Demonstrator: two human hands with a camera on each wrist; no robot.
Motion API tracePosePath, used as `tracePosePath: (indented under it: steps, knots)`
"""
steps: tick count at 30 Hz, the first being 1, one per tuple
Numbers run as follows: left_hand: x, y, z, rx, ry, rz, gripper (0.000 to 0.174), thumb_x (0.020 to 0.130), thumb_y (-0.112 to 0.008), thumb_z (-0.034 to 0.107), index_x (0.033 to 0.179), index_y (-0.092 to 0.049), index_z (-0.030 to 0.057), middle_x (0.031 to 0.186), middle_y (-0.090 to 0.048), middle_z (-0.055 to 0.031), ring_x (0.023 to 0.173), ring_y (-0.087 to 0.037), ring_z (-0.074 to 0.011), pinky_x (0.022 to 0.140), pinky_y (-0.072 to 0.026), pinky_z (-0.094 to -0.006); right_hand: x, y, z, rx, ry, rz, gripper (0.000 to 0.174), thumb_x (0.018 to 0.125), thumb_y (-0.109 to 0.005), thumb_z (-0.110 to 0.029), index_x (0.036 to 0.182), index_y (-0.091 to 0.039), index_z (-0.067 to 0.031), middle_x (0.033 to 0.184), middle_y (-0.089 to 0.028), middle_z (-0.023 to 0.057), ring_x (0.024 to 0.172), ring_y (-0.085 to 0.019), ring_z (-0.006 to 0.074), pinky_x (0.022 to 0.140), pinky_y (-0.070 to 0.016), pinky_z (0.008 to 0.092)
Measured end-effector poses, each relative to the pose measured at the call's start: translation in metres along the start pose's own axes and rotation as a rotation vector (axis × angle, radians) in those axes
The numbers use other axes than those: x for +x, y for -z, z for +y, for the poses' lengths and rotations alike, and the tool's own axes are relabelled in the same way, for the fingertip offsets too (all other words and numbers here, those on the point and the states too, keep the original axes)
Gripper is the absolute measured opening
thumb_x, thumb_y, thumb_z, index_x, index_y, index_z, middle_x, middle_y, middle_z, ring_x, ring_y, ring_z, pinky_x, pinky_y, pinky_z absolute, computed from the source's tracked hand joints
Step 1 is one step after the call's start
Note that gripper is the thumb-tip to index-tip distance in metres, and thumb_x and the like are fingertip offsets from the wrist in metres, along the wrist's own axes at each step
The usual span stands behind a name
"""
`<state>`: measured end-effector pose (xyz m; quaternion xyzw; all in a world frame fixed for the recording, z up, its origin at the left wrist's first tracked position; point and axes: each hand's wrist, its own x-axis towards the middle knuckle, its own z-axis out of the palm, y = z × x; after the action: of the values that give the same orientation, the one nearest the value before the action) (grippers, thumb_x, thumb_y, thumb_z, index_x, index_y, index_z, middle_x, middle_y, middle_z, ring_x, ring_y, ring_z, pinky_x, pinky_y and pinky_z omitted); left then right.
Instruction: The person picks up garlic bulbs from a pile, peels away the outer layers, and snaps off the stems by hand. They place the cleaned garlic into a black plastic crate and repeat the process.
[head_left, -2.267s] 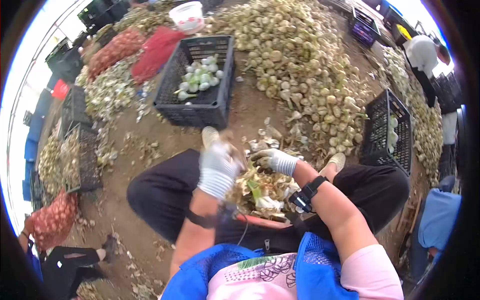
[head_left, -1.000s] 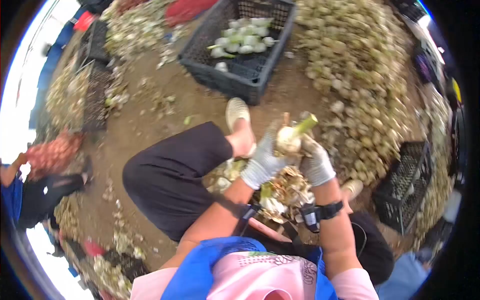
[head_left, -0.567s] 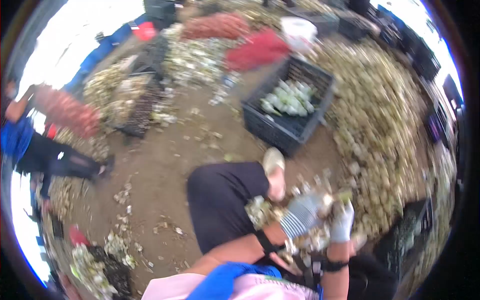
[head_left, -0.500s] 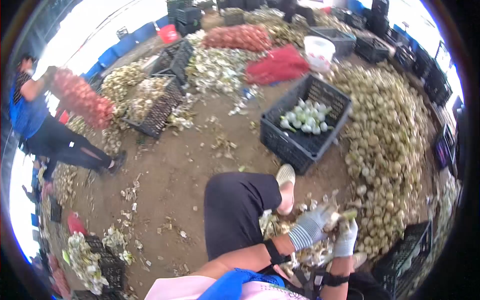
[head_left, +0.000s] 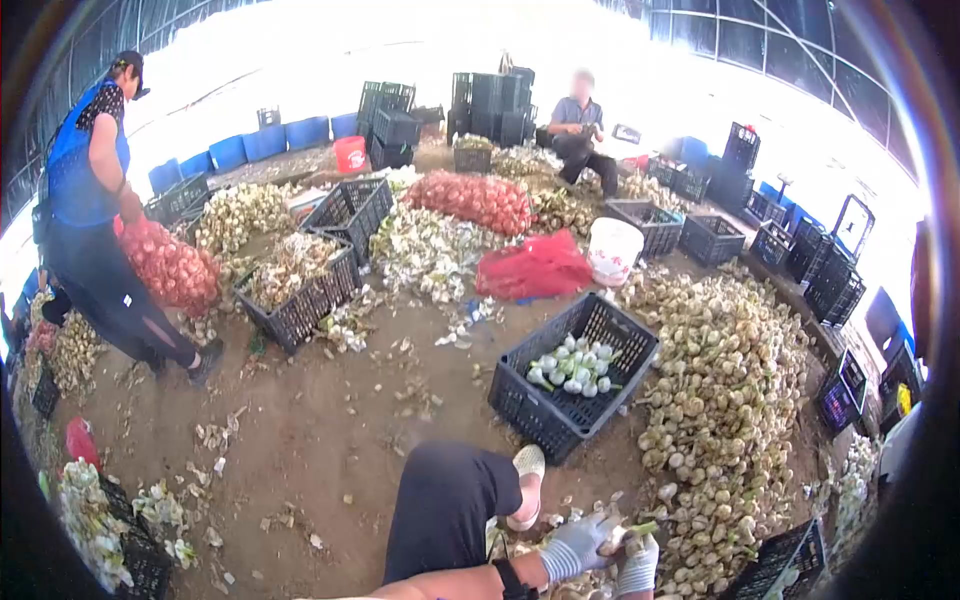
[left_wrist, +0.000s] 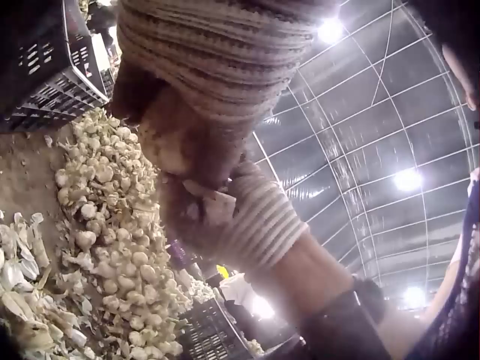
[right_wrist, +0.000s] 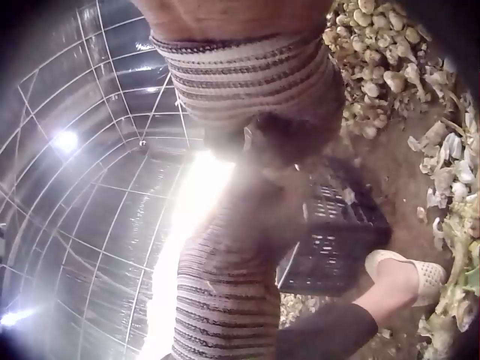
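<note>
In the head view my gloved left hand (head_left: pixel 578 546) grips a garlic bulb (head_left: pixel 611 541) low in the picture. Its cut green stem points right. My gloved right hand (head_left: pixel 639 566) curls its fingers at the same bulb, just under the stem. Seen from the left wrist, the bulb (left_wrist: pixel 166 147) shows under the left glove's striped cuff, with the right hand (left_wrist: pixel 255 214) close against it. The fingers of both hands are dark and blurred in the right wrist view. A black crate (head_left: pixel 537 413) with trimmed white bulbs (head_left: pixel 576 366) stands ahead of the hands.
A long heap of untrimmed garlic (head_left: pixel 722 400) lies to the right. Beyond the crate are a red mesh sack (head_left: pixel 535 266) and a white bucket (head_left: pixel 614 251). At left a standing person (head_left: pixel 95 220) holds a full mesh sack (head_left: pixel 168 265). Another person (head_left: pixel 582 130) sits far back.
Earlier my hands were apart over the husks between my legs; then they came together with a garlic bulb. The head view has tilted up and turned left since. More white bulbs show in the crate.
</note>
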<state>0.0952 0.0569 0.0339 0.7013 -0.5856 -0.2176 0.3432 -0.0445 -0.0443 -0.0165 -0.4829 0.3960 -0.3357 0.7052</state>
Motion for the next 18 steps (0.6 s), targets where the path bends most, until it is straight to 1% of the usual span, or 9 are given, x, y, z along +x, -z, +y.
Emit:
tracePosePath:
  steps: [3,4,7,8,10,13,15,17,18]
  knots:
    - [-0.003,0.003,0.000,0.036,-0.028,0.014,0.074,0.065,-0.071,0.033,0.127,-0.039,0.0056,0.115,-0.049,-0.0185,0.094,-0.056,-0.0340,0.078,-0.0479,-0.0395,-0.007,-0.004,-0.007,-0.074,-0.055,-0.037,0.009,0.082,-0.055,-0.009,0.089,-0.055,-0.0030,0.074,-0.054,-0.0001,0.062,-0.049,0.0096,0.052,-0.0412,0.0236]
    - [-0.003,0.007,0.002,0.051,-0.038,0.011,0.073,0.065,-0.071,0.033,0.126,-0.040,0.0053,0.114,-0.050,-0.0182,0.094,-0.056,-0.0340,0.078,-0.0478,-0.0395,-0.007,0.002,-0.002,-0.041,-0.088,-0.038,0.010,0.080,-0.055,-0.007,0.090,-0.056,-0.0040,0.074,-0.055,0.0005,0.061,-0.051,0.0111,0.054,-0.0447,0.0251]
    - [0.000,0.015,0.001,0.034,-0.064,-0.065,0.070,0.066,-0.071,0.033,0.123,-0.042,0.0044,0.111,-0.051,-0.0186,0.092,-0.055,-0.0359,0.078,-0.0472,-0.0393,-0.008,0.012,0.003,-0.014,-0.086,-0.104,0.014,0.082,-0.058,-0.017,0.090,-0.056,-0.0051,0.077,-0.060,0.0053,0.067,-0.060,0.0187,0.054,-0.0505,0.0319]
    - [-0.001,0.019,0.003,-0.008,-0.070,-0.046,0.069,0.065,-0.071,0.035,0.122,-0.044,0.0045,0.111,-0.051,-0.0186,0.093,-0.055,-0.0361,0.078,-0.0469,-0.0394,-0.013,0.001,-0.011,-0.036,-0.113,-0.100,0.012,0.083,-0.056,-0.014,0.091,-0.057,-0.0055,0.080,-0.060,0.0063,0.068,-0.059,0.0195,0.057,-0.0508,0.0324]
    - [0.000,0.018,-0.001,-0.048,-0.105,-0.006,0.069,0.065,-0.071,0.037,0.120,-0.046,0.0045,0.112,-0.051,-0.0191,0.094,-0.055,-0.0362,0.080,-0.0465,-0.0391,-0.013,0.011,0.005,0.049,-0.131,-0.057,0.012,0.081,-0.055,-0.009,0.093,-0.055,-0.0045,0.080,-0.059,0.0051,0.068,-0.058,0.0177,0.058,-0.0502,0.0301]
    - [0.002,0.032,0.004,-0.014,-0.114,-0.021,0.060,0.068,-0.069,0.039,0.114,-0.051,0.0048,0.106,-0.056,-0.0184,0.092,-0.057,-0.0342,0.078,-0.0471,-0.0370,-0.022,0.001,-0.020,0.168,-0.231,-0.017,0.016,0.080,-0.055,-0.004,0.096,-0.054,-0.0041,0.082,-0.058,0.0037,0.068,-0.057,0.0149,0.059,-0.0495,0.0285]
    - [-0.002,0.031,0.004,-0.304,0.057,-0.077,0.049,0.071,-0.067,0.038,0.105,-0.056,0.0051,0.093,-0.061,-0.0140,0.082,-0.060,-0.0258,0.071,-0.0476,-0.0326,-0.040,-0.009,-0.035,-0.063,-0.168,-0.195,0.012,0.082,-0.056,-0.010,0.093,-0.056,-0.0056,0.087,-0.059,0.0060,0.075,-0.059,0.0198,0.065,-0.0507,0.0316]
    - [0.000,0.018,-0.006,-0.583,0.208,-0.076,0.035,0.077,-0.065,0.033,0.096,-0.059,0.0038,0.076,-0.061,-0.0051,0.070,-0.055,-0.0105,0.063,-0.0450,-0.0247,-0.044,0.001,-0.038,-0.057,-0.250,-0.187,0.015,0.080,-0.058,-0.006,0.095,-0.055,-0.0029,0.087,-0.058,0.0039,0.074,-0.057,0.0145,0.060,-0.0483,0.0280]
    - [0.010,-0.030,-0.035,-0.693,0.157,0.074,0.031,0.082,-0.060,0.032,0.091,-0.059,0.0028,0.072,-0.060,-0.0020,0.066,-0.054,-0.0105,0.060,-0.0438,-0.0253,-0.048,-0.003,-0.038,0.054,-0.109,-0.401,0.017,0.081,-0.057,-0.008,0.097,-0.054,-0.0027,0.088,-0.058,0.0025,0.075,-0.056,0.0126,0.062,-0.0473,0.0262]
